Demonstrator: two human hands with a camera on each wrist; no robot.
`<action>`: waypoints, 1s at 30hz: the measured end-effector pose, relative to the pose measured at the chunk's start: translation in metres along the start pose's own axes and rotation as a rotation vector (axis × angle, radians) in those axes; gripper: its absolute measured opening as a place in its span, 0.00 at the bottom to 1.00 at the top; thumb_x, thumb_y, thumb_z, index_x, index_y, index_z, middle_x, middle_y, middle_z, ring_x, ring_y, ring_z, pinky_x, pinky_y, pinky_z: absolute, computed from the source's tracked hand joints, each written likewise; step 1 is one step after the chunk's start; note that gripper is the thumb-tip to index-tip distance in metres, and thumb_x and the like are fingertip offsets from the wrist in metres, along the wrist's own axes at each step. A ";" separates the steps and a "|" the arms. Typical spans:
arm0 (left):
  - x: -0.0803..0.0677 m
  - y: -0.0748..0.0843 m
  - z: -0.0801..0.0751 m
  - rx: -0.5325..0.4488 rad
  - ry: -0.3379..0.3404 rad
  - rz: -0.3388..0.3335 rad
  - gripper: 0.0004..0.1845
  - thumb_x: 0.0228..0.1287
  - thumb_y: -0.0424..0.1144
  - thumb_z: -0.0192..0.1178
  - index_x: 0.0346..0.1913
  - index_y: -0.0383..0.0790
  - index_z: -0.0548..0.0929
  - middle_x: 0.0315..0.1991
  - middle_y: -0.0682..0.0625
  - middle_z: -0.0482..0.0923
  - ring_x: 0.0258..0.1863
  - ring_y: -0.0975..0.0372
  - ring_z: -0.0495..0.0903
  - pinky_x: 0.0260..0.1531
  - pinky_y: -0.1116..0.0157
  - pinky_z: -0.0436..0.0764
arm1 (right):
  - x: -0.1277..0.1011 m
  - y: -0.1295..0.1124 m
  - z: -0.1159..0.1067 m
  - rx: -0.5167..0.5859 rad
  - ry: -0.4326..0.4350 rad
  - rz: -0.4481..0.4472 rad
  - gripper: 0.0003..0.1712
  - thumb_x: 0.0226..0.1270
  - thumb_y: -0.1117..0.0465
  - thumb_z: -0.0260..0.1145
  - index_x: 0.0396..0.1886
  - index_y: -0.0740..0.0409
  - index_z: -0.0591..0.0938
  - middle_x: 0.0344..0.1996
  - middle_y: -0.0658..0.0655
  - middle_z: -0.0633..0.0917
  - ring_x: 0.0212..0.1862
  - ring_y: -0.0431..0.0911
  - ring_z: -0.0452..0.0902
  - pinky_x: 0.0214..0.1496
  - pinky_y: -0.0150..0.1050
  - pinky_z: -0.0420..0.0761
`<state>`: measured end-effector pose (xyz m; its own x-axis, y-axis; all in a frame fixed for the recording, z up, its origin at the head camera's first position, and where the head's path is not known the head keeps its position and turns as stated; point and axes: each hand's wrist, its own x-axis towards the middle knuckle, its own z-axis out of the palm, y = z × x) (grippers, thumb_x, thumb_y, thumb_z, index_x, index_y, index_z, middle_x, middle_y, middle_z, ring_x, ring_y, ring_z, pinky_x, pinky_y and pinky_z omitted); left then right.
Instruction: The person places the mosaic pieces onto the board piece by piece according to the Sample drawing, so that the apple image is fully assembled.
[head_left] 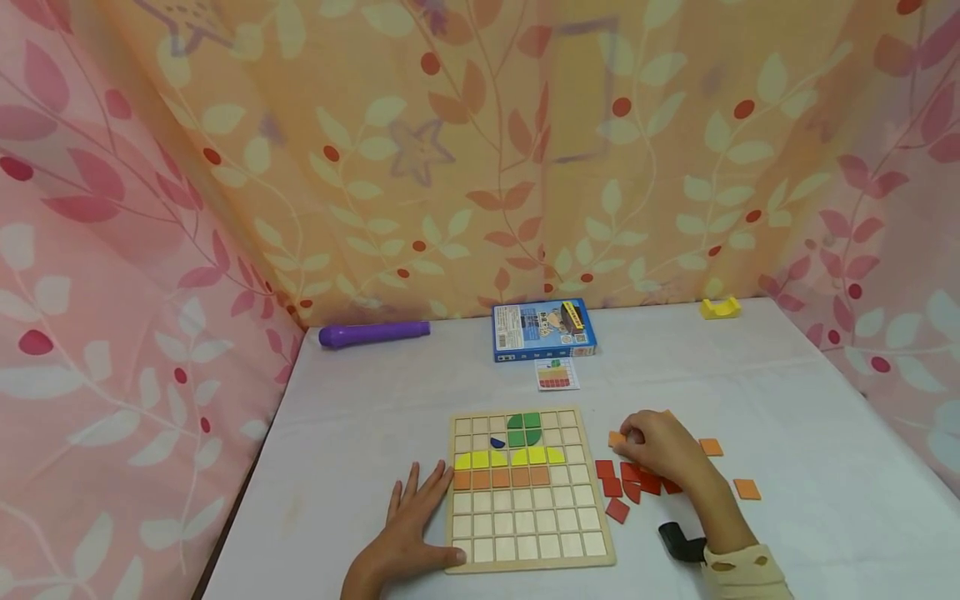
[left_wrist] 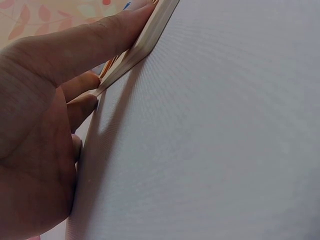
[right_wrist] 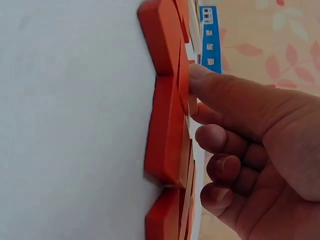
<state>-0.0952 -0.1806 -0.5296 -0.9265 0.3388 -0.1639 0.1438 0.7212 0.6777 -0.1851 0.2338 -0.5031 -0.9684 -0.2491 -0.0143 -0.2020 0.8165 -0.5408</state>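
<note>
A wooden grid board (head_left: 504, 525) lies flat on the table. Green pieces (head_left: 523, 429), a small dark blue piece (head_left: 497, 443), a row of yellow pieces (head_left: 498, 457) and a row of orange squares (head_left: 501, 477) fill some of its cells. My left hand (head_left: 408, 529) lies along the board's left side, fingers spread, with the thumb on the near left corner. Right of the board, my right hand (head_left: 663, 450) pinches an orange square tile (head_left: 617, 439) between thumb and forefinger; its other fingers curl loosely. Red tiles (right_wrist: 167, 130) lie just below that hand.
Loose orange tiles (head_left: 746, 489) lie to the right. A black curved object (head_left: 678, 542) sits by the right forearm. Behind the board are a small pattern card (head_left: 557, 377), a blue box (head_left: 543, 329), a purple stick-like object (head_left: 375, 333) and a yellow piece (head_left: 720, 308).
</note>
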 end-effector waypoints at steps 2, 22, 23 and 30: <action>0.000 0.000 0.000 -0.001 0.002 0.001 0.64 0.40 0.65 0.76 0.80 0.47 0.56 0.80 0.48 0.48 0.78 0.43 0.28 0.69 0.38 0.26 | 0.000 -0.003 0.002 0.009 -0.015 0.002 0.12 0.59 0.57 0.77 0.38 0.59 0.87 0.22 0.47 0.74 0.28 0.43 0.69 0.29 0.37 0.72; 0.000 0.001 -0.003 0.001 0.002 -0.002 0.63 0.41 0.63 0.77 0.80 0.48 0.56 0.80 0.49 0.48 0.78 0.44 0.28 0.69 0.39 0.25 | -0.005 -0.062 0.032 0.001 -0.079 -0.169 0.11 0.56 0.54 0.79 0.33 0.51 0.85 0.20 0.44 0.71 0.25 0.38 0.67 0.25 0.33 0.69; 0.000 0.001 -0.003 0.000 -0.001 -0.005 0.63 0.41 0.63 0.77 0.80 0.48 0.56 0.80 0.49 0.48 0.78 0.44 0.27 0.69 0.39 0.25 | -0.005 -0.064 0.033 -0.012 -0.070 -0.184 0.12 0.55 0.54 0.79 0.33 0.51 0.85 0.20 0.44 0.71 0.26 0.38 0.67 0.26 0.33 0.69; 0.000 0.000 -0.001 -0.002 -0.009 -0.010 0.63 0.41 0.63 0.76 0.80 0.48 0.56 0.80 0.48 0.47 0.78 0.43 0.27 0.68 0.38 0.25 | -0.005 -0.073 0.041 -0.023 -0.063 -0.230 0.11 0.55 0.55 0.79 0.32 0.52 0.85 0.21 0.44 0.72 0.27 0.39 0.67 0.28 0.34 0.69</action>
<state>-0.0952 -0.1811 -0.5289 -0.9247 0.3372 -0.1768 0.1342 0.7233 0.6774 -0.1595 0.1544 -0.4983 -0.8856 -0.4613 0.0541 -0.4203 0.7462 -0.5163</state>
